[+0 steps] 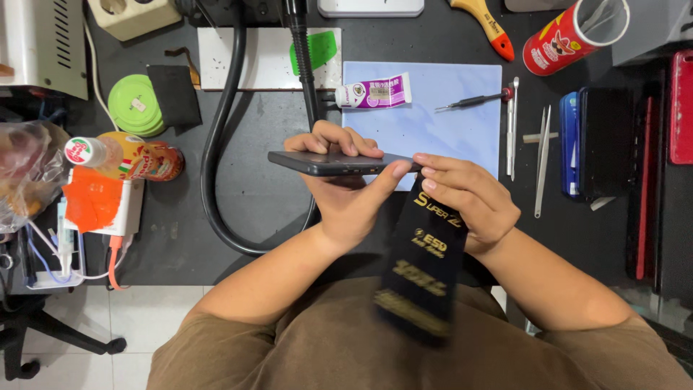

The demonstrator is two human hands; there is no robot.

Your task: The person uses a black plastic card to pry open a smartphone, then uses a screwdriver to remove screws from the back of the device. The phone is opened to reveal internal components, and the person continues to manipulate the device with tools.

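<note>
Above the pale blue work mat [462, 94], the left hand [346, 191] pinches the thin, rigid, probably slippery smartphone [332, 162] by its edges, while the right hand [469, 198] fingers press together on a flexible black strip [426, 260].

This is a small electronics repair bench. Beyond the hands, a pale blue work mat [433, 108] lies on a black desk [253, 195], with a glue tube [374, 94] and a fine screwdriver [473, 102] on it. Tweezers [541, 159] lie right of the grip, a brush [487, 25] farther off, a power strip [133, 14] far left.
</note>
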